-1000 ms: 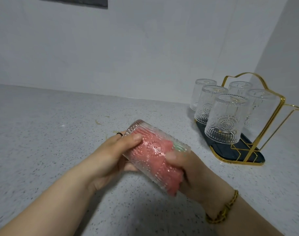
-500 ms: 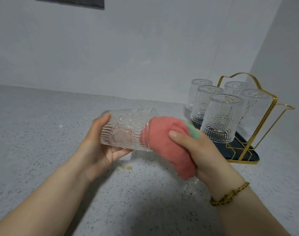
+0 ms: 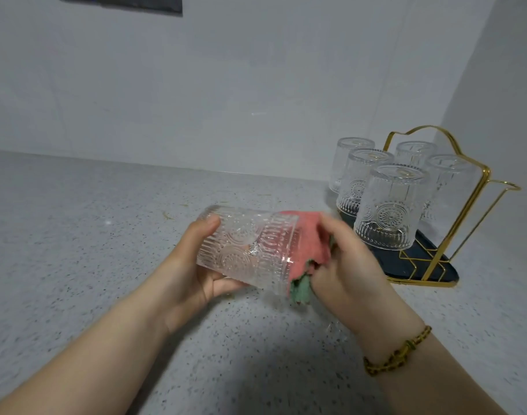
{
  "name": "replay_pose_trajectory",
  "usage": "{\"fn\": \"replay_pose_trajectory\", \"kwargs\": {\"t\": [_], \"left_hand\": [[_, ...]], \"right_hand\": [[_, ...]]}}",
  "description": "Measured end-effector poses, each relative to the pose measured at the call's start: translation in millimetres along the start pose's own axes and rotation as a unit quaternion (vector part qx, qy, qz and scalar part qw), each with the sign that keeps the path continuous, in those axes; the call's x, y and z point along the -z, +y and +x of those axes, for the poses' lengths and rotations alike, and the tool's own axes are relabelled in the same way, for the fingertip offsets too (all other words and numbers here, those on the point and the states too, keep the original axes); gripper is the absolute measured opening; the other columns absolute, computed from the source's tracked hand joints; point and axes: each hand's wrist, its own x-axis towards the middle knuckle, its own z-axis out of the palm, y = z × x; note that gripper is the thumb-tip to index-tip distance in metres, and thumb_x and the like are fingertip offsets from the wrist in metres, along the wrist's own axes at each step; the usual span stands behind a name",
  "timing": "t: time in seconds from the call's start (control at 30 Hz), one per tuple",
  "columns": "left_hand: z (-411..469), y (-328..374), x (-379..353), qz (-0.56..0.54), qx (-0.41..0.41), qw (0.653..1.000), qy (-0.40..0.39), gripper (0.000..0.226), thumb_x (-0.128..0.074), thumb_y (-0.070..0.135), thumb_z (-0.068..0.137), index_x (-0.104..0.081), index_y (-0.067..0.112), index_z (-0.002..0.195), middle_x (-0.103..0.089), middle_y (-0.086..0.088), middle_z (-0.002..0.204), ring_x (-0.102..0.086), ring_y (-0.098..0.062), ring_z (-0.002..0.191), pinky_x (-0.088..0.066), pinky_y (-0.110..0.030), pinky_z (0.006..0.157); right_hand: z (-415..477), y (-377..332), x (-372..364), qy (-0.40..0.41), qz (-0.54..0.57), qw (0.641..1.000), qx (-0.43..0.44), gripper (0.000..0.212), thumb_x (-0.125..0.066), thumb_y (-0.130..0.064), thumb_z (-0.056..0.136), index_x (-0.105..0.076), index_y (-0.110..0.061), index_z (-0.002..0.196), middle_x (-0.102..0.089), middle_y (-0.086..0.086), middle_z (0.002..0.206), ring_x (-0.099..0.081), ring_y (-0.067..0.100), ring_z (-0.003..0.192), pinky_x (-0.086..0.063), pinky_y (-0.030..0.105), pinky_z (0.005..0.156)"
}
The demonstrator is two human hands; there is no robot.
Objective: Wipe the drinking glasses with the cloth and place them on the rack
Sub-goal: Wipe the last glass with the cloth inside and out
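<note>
A clear embossed drinking glass (image 3: 244,250) lies on its side in the air above the counter, its mouth pointing right. My left hand (image 3: 193,265) grips its base end, thumb on top. My right hand (image 3: 349,265) holds a pink and green cloth (image 3: 310,253) bunched against the glass's mouth. At the right stands the gold wire rack (image 3: 466,205) with a dark tray base, and several matching glasses (image 3: 388,205) sit upside down on it.
A grey speckled counter (image 3: 91,235) runs to white walls at the back and right. The rack sits in the right corner. A dark panel (image 3: 121,1) hangs at the top of the back wall. A few crumbs lie on the counter.
The cloth came out of the glass and is now bunched at its mouth. The glass turned from tilted to lying sideways, and my left hand shifted to its base end.
</note>
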Motion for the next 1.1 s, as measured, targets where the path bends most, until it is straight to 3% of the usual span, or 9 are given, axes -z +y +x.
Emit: {"fn": "replay_pose_trajectory", "kwargs": {"t": [0.13, 0.2, 0.33, 0.43, 0.63, 0.73, 0.8, 0.9, 1.1], "left_hand": [[1.2, 4.3, 1.6, -0.019, -0.001, 1.000, 0.011, 0.033, -0.050, 0.039, 0.064, -0.062, 0.021, 0.088, -0.073, -0.002, 0.077, -0.071, -0.016, 0.065, -0.059, -0.034, 0.054], [1.3, 5.2, 2.1, -0.030, 0.003, 1.000, 0.009, 0.037, -0.049, 0.041, 0.064, -0.062, 0.020, 0.091, -0.074, -0.003, 0.077, -0.071, -0.017, 0.064, -0.058, -0.033, 0.050], [-0.2, 6.2, 3.5, -0.042, 0.000, 0.999, -0.010, 0.036, -0.054, 0.045, 0.062, -0.070, 0.019, 0.082, -0.074, -0.006, 0.081, -0.071, -0.019, 0.063, -0.055, -0.029, 0.045], [-1.1, 6.4, 3.4, -0.031, -0.001, 0.998, -0.063, 0.054, -0.082, 0.048, 0.037, -0.075, 0.021, 0.083, -0.074, -0.009, 0.091, -0.072, -0.021, 0.073, -0.057, -0.031, 0.052], [-3.0, 1.4, 0.3, 0.009, 0.036, 0.996, -0.077, 0.058, -0.086, 0.047, 0.034, -0.075, 0.020, 0.084, -0.074, -0.008, 0.089, -0.072, -0.021, 0.075, -0.057, -0.032, 0.055], [-6.7, 1.9, -0.5, 0.116, 0.102, 0.987, -0.046, 0.058, -0.054, 0.066, 0.068, -0.064, 0.018, 0.099, -0.073, -0.013, 0.083, -0.071, -0.026, 0.069, -0.059, -0.035, 0.053], [-9.0, 2.0, -2.5, 0.178, 0.116, 0.976, -0.038, 0.064, -0.039, 0.064, 0.062, -0.059, 0.016, 0.099, -0.071, -0.015, 0.069, -0.068, -0.025, 0.056, -0.058, -0.033, 0.051], [-8.7, 1.1, -7.7, 0.201, 0.067, 0.977, -0.007, 0.055, -0.040, 0.058, 0.066, -0.058, 0.013, 0.092, -0.062, -0.007, 0.052, -0.056, -0.017, 0.041, -0.054, -0.025, 0.043], [-3.9, -2.2, -7.2, 0.224, -0.017, 0.974, 0.019, 0.046, -0.051, 0.058, 0.077, -0.061, 0.016, 0.093, -0.068, -0.001, 0.065, -0.058, -0.012, 0.045, -0.053, -0.025, 0.047]], "right_hand": [[-1.6, -4.6, 1.4, -0.105, 0.093, 0.989, -0.044, 0.049, -0.059, -0.029, 0.061, -0.067, 0.001, 0.099, -0.067, 0.018, 0.100, -0.067, 0.026, 0.089, -0.054, 0.037, 0.079], [-1.8, -5.2, 3.5, -0.136, 0.084, 0.987, -0.031, 0.031, -0.057, -0.018, 0.059, -0.069, -0.001, 0.083, -0.068, 0.017, 0.095, -0.067, 0.024, 0.088, -0.054, 0.037, 0.080], [-3.5, -3.0, 2.9, -0.093, -0.161, 0.981, 0.051, 0.016, -0.046, 0.005, 0.083, -0.056, -0.008, 0.082, -0.066, 0.002, 0.073, -0.064, 0.010, 0.069, -0.055, 0.020, 0.062], [-5.7, 2.4, 1.9, -0.035, -0.381, 0.912, 0.147, 0.020, -0.062, 0.000, 0.079, -0.057, -0.019, 0.077, -0.064, -0.011, 0.060, -0.060, 0.001, 0.057, -0.048, 0.009, 0.054], [4.6, 11.4, 11.0, 0.016, -0.439, 0.872, 0.214, 0.007, -0.066, -0.007, 0.079, -0.064, -0.010, 0.085, -0.062, -0.012, 0.064, -0.057, -0.005, 0.056, -0.044, 0.007, 0.053], [3.4, 13.5, 11.4, 0.038, -0.477, 0.841, 0.252, 0.020, -0.066, -0.009, 0.079, -0.056, -0.022, 0.066, -0.056, -0.019, 0.045, -0.051, -0.007, 0.045, -0.036, 0.003, 0.047], [1.6, 14.3, 10.5, 0.043, -0.500, 0.820, 0.274, 0.029, -0.065, -0.010, 0.079, -0.050, -0.028, 0.062, -0.055, -0.019, 0.045, -0.051, -0.007, 0.046, -0.036, 0.002, 0.047], [2.7, 14.6, 9.8, 0.044, -0.477, 0.841, 0.252, 0.029, -0.062, -0.011, 0.081, -0.049, -0.027, 0.060, -0.056, -0.023, 0.048, -0.051, -0.010, 0.047, -0.035, 0.002, 0.047], [6.8, 16.8, 12.2, 0.045, -0.409, 0.901, 0.137, 0.019, -0.058, -0.018, 0.086, -0.056, -0.017, 0.066, -0.059, -0.005, 0.063, -0.055, -0.004, 0.049, -0.042, 0.008, 0.044]]}}
